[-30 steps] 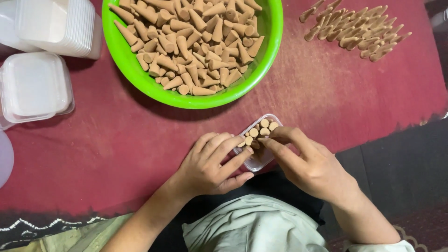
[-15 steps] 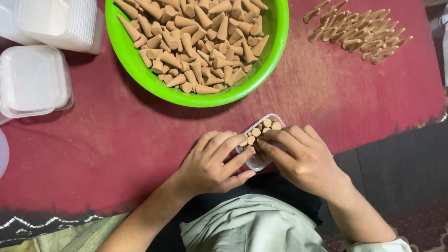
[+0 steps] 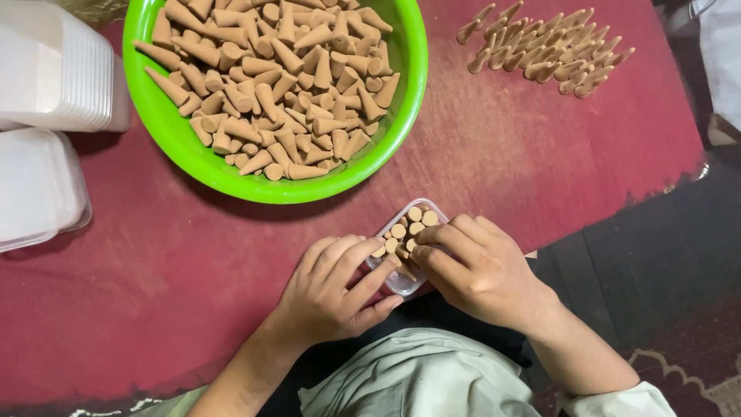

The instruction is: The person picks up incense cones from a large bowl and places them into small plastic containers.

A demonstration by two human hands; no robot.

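Pale grey-green cloth [image 3: 417, 378] lay nearest the camera, covering the person's lap at the bottom of the view. Just beyond it, both hands met over a small clear plastic box [image 3: 404, 245] that sat on the near edge of the dark red mat [image 3: 154, 293]. The left hand [image 3: 328, 293] rested on the box's left side, its fingers [image 3: 363, 259] laid close together across the rim, the thumb curled under near the box's lower corner. The right hand [image 3: 478, 266] came in from the other side, fingers bent and bunched at the box's middle; they seemed to press on the cones inside, but whether they pinched one could not be told. The box held tan cones [image 3: 405, 228] standing upright, flat round bases showing, packed close at its far end.

Past the box, well apart from it, a bright green bowl [image 3: 401, 93] held a heap of loose tan incense cones [image 3: 270, 85] lying at all angles. To the left of the bowl stood a stack of white plastic lids [image 3: 62, 69], and below that a closed clear container [image 3: 35, 189] at the frame's edge. At the far right of the mat lay another cluster of cones in rough rows [image 3: 544, 50]. Dark flooring [image 3: 656, 247] showed to the right of the mat.
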